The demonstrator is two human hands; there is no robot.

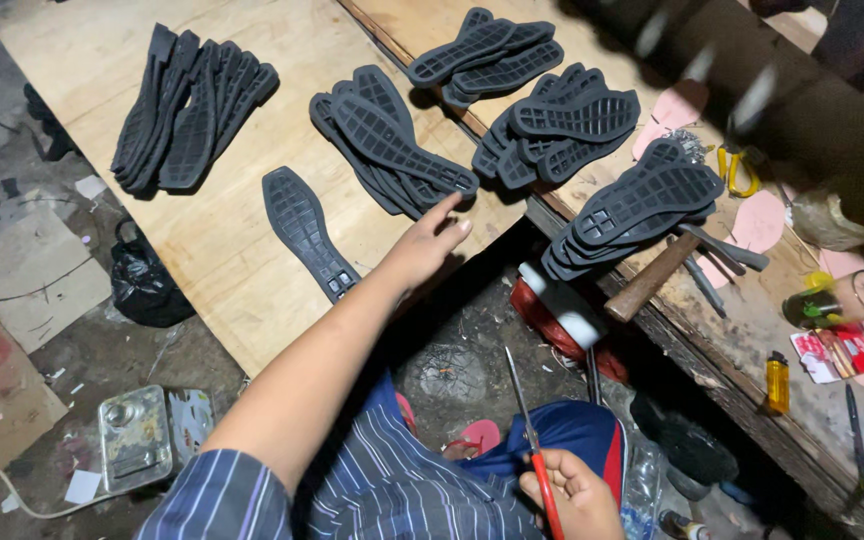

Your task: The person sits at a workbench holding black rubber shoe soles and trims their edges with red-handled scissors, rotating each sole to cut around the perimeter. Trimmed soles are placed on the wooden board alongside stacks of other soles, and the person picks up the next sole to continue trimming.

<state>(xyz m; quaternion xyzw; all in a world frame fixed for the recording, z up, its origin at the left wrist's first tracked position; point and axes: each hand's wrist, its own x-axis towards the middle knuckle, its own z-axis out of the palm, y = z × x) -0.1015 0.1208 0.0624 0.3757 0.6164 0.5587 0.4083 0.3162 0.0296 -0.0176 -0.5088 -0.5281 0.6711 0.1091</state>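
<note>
Plywood boards (212,240) over a littered workshop floor carry five stacks of dark rubber soles, and one single sole (307,232) lies apart near the front edge. Seated between the boards, a person stretches the left hand (430,243), fingers loosely extended and together, to the foot of the middle stack (387,140), just beside the single sole, while the right hand (572,497) grips red-handled scissors (532,440) over the lap. Judging by the stacks, most soles are sorted; one lies loose.
</note>
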